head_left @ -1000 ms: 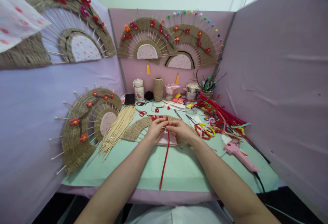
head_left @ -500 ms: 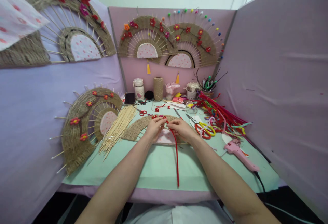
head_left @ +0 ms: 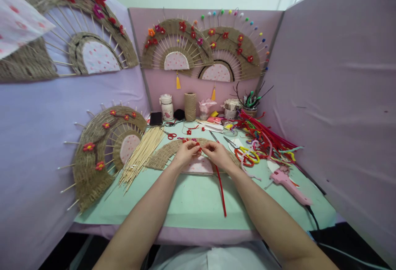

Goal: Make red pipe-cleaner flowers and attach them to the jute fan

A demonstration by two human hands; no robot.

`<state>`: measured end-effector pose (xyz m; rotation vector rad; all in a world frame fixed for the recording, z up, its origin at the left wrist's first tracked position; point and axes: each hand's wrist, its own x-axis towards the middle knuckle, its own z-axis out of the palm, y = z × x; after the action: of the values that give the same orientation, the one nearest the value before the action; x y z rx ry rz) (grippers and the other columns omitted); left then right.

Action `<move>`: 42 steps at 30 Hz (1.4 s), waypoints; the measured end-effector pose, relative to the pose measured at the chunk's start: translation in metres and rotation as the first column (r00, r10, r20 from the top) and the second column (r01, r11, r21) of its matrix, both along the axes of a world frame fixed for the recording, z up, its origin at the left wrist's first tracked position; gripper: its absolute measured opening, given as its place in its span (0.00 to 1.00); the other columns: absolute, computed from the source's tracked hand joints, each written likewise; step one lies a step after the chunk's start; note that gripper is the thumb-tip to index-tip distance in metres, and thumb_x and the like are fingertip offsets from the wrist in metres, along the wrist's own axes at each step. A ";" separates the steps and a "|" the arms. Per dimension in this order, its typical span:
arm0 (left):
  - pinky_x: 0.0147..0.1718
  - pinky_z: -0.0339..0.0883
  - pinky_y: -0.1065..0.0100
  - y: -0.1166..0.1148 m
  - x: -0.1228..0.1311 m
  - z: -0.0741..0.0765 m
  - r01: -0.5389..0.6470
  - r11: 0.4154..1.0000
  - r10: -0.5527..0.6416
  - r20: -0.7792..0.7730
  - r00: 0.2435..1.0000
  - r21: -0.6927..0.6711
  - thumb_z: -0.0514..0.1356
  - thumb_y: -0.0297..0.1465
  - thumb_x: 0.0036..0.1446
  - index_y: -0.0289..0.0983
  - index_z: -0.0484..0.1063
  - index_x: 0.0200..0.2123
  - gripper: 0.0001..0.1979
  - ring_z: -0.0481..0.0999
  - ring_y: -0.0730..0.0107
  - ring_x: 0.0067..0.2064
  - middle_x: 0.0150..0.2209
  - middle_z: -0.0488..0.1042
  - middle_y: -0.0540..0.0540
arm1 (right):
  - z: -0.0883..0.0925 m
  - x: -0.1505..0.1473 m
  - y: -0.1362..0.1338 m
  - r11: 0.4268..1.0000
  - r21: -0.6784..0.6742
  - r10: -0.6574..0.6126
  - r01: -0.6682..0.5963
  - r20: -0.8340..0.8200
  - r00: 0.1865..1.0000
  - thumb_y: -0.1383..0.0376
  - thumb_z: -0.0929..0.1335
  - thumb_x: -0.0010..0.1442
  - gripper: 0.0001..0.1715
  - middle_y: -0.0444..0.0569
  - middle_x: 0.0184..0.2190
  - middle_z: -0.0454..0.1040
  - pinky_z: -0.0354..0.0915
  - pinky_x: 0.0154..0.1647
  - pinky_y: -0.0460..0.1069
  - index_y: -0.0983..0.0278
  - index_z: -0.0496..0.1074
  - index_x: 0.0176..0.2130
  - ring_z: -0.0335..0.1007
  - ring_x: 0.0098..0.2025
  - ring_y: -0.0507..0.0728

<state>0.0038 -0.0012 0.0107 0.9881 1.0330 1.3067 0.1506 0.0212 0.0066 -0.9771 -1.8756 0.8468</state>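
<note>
My left hand (head_left: 185, 153) and my right hand (head_left: 220, 155) meet over a half-woven jute fan (head_left: 163, 155) lying on the green table top (head_left: 192, 200). Both hands pinch the upper end of a long red pipe cleaner (head_left: 221, 189), whose tail runs back toward me and to the right, past my right wrist. Small red pipe-cleaner flowers (head_left: 187, 140) sit on the fan just beyond my fingers. The fan's pink dotted centre (head_left: 199, 166) shows below my hands.
A bundle of bamboo sticks (head_left: 141, 156) and a finished fan (head_left: 103, 150) lie at left. Scissors (head_left: 246, 154), a heap of coloured pipe cleaners (head_left: 266, 140) and a pink glue gun (head_left: 289, 185) lie at right. A twine spool (head_left: 190, 106) and jars stand behind.
The free tail of the red pipe cleaner has swung from left of centre across to the right, under my right wrist. My hands stayed together at the same spot on the fan.
</note>
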 end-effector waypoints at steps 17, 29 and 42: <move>0.26 0.61 0.72 0.005 -0.001 -0.008 -0.115 0.972 0.208 -0.528 0.824 0.204 0.61 0.28 0.43 0.33 0.73 0.26 0.05 0.69 0.74 0.25 0.22 0.73 0.49 | -0.005 -0.001 0.004 0.992 0.017 -0.126 0.125 0.103 0.987 0.63 0.64 0.49 0.09 0.45 0.22 0.71 0.57 0.26 0.45 0.65 0.71 0.24 0.64 0.25 0.51; 0.29 0.68 0.72 0.001 0.002 -0.002 0.002 0.994 0.008 0.088 0.996 -0.112 0.68 0.29 0.40 0.31 0.72 0.29 0.12 0.73 0.76 0.26 0.25 0.74 0.45 | -0.007 0.003 0.008 0.997 -0.025 -0.079 0.079 0.026 0.997 0.59 0.65 0.50 0.12 0.45 0.23 0.72 0.58 0.26 0.45 0.66 0.71 0.25 0.64 0.25 0.52; 0.27 0.66 0.75 0.003 -0.001 -0.002 0.063 0.980 -0.021 0.218 0.976 -0.188 0.64 0.22 0.44 0.32 0.72 0.31 0.07 0.71 0.78 0.25 0.26 0.74 0.46 | -0.003 0.004 0.008 0.996 -0.089 -0.010 0.005 -0.054 0.998 0.60 0.66 0.48 0.11 0.44 0.22 0.70 0.58 0.27 0.45 0.66 0.71 0.25 0.62 0.26 0.51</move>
<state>0.0028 0.0017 0.0088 0.7011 0.9465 1.2226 0.1543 0.0292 0.0035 -1.0047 -1.7996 0.9498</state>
